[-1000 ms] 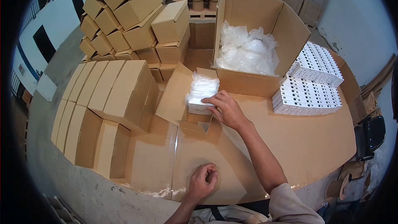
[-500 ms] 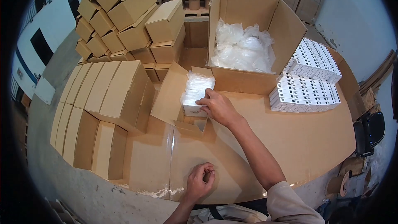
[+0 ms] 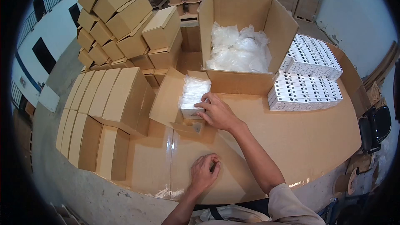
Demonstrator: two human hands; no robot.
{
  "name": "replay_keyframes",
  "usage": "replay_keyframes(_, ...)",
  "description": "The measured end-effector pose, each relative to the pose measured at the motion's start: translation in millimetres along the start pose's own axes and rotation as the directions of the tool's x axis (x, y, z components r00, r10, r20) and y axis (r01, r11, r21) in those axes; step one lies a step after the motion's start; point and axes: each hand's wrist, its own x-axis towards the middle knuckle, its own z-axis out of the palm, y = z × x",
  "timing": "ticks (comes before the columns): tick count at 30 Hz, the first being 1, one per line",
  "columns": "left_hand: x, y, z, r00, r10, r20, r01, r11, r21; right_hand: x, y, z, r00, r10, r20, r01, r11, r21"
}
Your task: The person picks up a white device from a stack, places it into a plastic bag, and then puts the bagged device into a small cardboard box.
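A small open cardboard box (image 3: 161, 104) stands near the middle of the table with its flaps spread. Inside it sits a row of white boxes in clear plastic bags (image 3: 195, 89). My right hand (image 3: 217, 111) reaches in from the right and pinches the nearest white box (image 3: 191, 112), thumb low on its front and fingers over the top. Closer to me, my left hand (image 3: 204, 171) rests on the table, loosely curled with a gap between thumb and fingers. Nothing shows in it.
Behind stands a large carton (image 3: 239, 81) full of clear plastic bags (image 3: 239, 50). White printed boxes (image 3: 306, 91) are stacked at right. Closed cardboard boxes (image 3: 112, 96) line the left, with a taller pile (image 3: 121, 21) behind them. A black chair (image 3: 375, 129) is beyond the table's right edge.
The view has shifted slightly. My right hand stays at the front white box, its fingers a little lower against it. My left hand remains curled on the table, turned slightly.
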Motion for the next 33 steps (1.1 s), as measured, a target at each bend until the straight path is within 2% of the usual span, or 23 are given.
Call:
replay_keyframes(3,17,-1,14,0.999,0.026,0.021,-0.026,0.999,0.022,-14,2,-8,0.996,-0.001,-0.094,0.009,0.996,0.092)
replay_keyframes(5,32,-5,24,0.996,0.089,0.004,-0.089,0.996,0.007,-25,7,-16,0.994,0.026,-0.109,-0.018,0.997,0.076)
replay_keyframes(12,84,4,53,0.994,0.105,0.035,-0.106,0.994,0.008,-81,46,-64,0.978,0.136,-0.156,-0.137,0.991,0.001)
replay_keyframes(15,107,10,64,0.996,0.089,0.031,-0.089,0.996,0.000,-105,69,-100,0.966,0.129,-0.223,-0.149,0.986,-0.078)
replay_keyframes(18,134,14,75,0.998,0.057,0.007,-0.057,0.998,-0.011,-122,100,-137,0.910,0.182,-0.373,-0.238,0.965,-0.107)
replay_keyframes(21,159,15,85,1.000,0.004,-0.003,-0.004,0.999,0.049,-128,124,-171,0.808,0.325,-0.492,-0.414,0.907,-0.082)
replay_keyframes(23,169,17,89,1.000,-0.022,0.005,0.021,0.993,0.118,-134,151,-184,0.786,0.344,-0.513,-0.477,0.866,-0.151)
replay_keyframes(26,170,18,86,0.999,0.010,0.047,-0.015,0.994,0.106,-131,174,-204,0.722,0.438,-0.535,-0.610,0.767,-0.196)
replay_keyframes(28,170,24,80,0.994,-0.036,0.102,0.024,0.993,0.113,-127,190,-215,0.685,0.465,-0.561,-0.660,0.722,-0.207)
replay_keyframes(33,174,22,76,0.988,-0.049,0.147,0.040,0.997,0.067,-118,212,-230,0.671,0.456,-0.585,-0.685,0.682,-0.255)
